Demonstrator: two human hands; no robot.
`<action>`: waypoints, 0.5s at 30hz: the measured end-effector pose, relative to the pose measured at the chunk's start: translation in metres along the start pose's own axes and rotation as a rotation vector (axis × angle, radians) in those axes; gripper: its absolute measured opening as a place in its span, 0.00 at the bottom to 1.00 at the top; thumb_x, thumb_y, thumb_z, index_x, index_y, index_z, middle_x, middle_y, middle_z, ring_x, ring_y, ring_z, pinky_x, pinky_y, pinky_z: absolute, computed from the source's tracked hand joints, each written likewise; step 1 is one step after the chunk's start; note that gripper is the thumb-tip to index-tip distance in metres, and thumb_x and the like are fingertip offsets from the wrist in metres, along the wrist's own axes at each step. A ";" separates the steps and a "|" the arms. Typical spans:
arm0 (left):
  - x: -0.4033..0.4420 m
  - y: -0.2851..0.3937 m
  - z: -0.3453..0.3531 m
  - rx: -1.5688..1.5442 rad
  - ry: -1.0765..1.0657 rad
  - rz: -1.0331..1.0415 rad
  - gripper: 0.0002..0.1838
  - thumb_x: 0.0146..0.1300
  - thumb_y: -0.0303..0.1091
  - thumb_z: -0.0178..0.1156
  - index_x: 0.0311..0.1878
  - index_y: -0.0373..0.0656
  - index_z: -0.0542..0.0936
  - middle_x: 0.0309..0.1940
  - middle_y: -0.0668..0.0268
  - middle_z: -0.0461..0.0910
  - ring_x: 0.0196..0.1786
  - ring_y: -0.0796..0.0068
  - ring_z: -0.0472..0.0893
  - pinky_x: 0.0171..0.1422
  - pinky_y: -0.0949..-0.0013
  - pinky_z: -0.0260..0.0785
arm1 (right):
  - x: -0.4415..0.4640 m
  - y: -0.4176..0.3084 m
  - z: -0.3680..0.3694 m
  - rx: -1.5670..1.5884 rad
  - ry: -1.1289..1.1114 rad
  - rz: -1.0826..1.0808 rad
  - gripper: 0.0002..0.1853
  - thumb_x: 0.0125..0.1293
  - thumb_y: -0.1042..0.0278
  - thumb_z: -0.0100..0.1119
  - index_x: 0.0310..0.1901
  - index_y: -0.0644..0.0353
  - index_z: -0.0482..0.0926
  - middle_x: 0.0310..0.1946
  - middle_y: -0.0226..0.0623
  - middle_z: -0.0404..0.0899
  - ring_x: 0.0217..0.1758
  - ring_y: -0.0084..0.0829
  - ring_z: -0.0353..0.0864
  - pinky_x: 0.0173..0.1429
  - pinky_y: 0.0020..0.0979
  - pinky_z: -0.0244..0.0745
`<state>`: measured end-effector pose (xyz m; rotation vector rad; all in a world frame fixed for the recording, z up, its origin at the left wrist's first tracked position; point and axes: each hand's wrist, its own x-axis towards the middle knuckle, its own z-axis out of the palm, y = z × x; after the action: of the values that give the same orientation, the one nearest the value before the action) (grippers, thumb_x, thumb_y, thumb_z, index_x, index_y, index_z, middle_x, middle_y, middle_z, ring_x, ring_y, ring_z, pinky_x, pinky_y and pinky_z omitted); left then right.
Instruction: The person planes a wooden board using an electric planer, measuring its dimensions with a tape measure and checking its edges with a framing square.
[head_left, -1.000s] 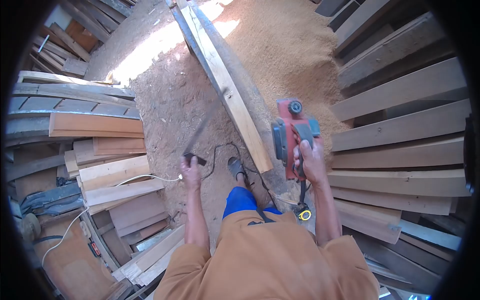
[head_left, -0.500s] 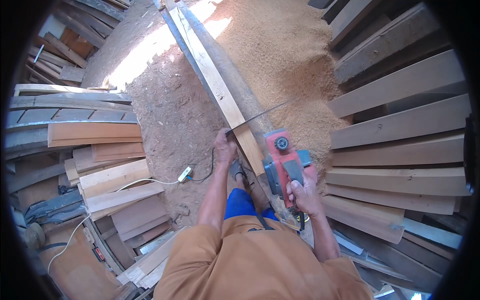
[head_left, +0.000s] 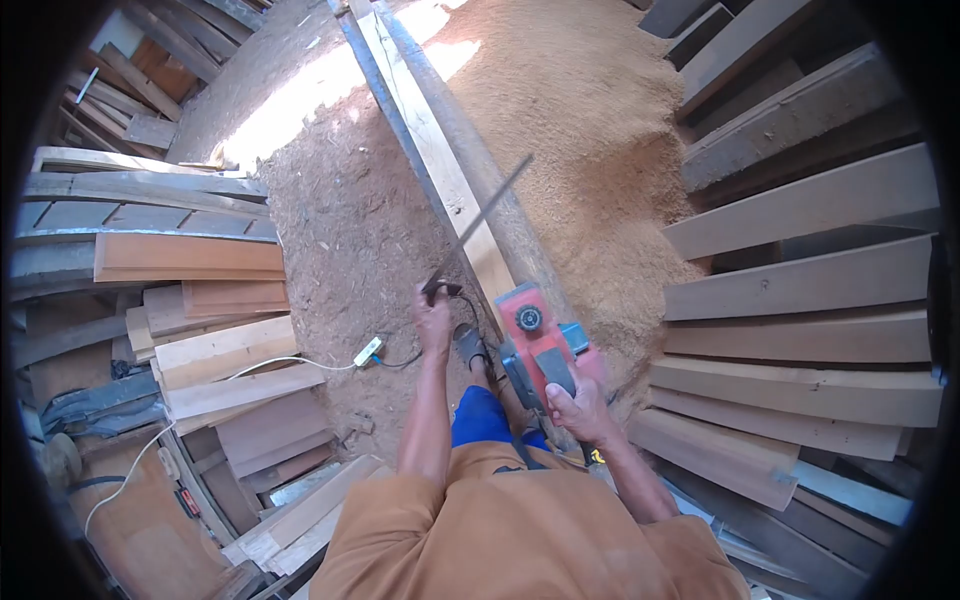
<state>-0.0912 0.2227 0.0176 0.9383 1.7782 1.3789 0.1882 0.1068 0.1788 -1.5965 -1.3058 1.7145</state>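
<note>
A long timber beam (head_left: 435,150) is lying ahead of the person on a grey plank surface (head_left: 520,245), its long axis running away from the feet and leaning towards the left at the far end. The near end is sitting between the two hands — the left hand (head_left: 432,320) just beside its left edge, the right hand (head_left: 583,405) just beyond it on the right and closer to the body. The left fingers are curling around the dark stock of a try square (head_left: 487,212), leaving little gap, and its thin blade is crossing above the beam at a slant; whether the blade is touching the wood, I cannot tell. The right fingers are wrapping firmly around the handle of a red electric planer (head_left: 548,345), whose body is lining up roughly with the beam and covering its near end from view — resting on it or hanging over it is impossible to tell. Sawdust (head_left: 610,120) is spreading along the right, and a white cable connector (head_left: 368,351) is lying on the ground to the left
</note>
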 end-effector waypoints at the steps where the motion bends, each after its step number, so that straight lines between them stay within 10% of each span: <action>1: 0.002 0.002 -0.012 0.002 0.051 -0.021 0.04 0.74 0.27 0.62 0.47 0.40 0.82 0.38 0.68 0.87 0.41 0.78 0.82 0.50 0.70 0.74 | 0.007 -0.003 0.003 -0.002 0.006 -0.008 0.37 0.70 0.39 0.57 0.63 0.69 0.75 0.38 0.49 0.83 0.43 0.42 0.83 0.54 0.42 0.77; 9: 0.025 -0.007 -0.092 -0.152 0.283 -0.026 0.05 0.75 0.27 0.62 0.48 0.36 0.81 0.40 0.66 0.86 0.44 0.80 0.82 0.51 0.72 0.74 | 0.165 -0.108 0.019 0.023 0.005 -0.170 0.37 0.75 0.46 0.56 0.73 0.70 0.66 0.25 0.34 0.79 0.28 0.28 0.80 0.36 0.34 0.76; 15: 0.035 0.015 -0.100 -0.162 0.259 0.021 0.04 0.76 0.27 0.61 0.48 0.37 0.79 0.39 0.67 0.84 0.42 0.81 0.80 0.50 0.73 0.72 | 0.243 -0.164 0.012 0.138 0.023 -0.224 0.28 0.78 0.42 0.54 0.57 0.65 0.78 0.24 0.28 0.78 0.23 0.18 0.76 0.29 0.25 0.74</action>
<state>-0.1919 0.2077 0.0491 0.7195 1.8121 1.6935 0.0783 0.3787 0.1945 -1.3350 -1.2732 1.6070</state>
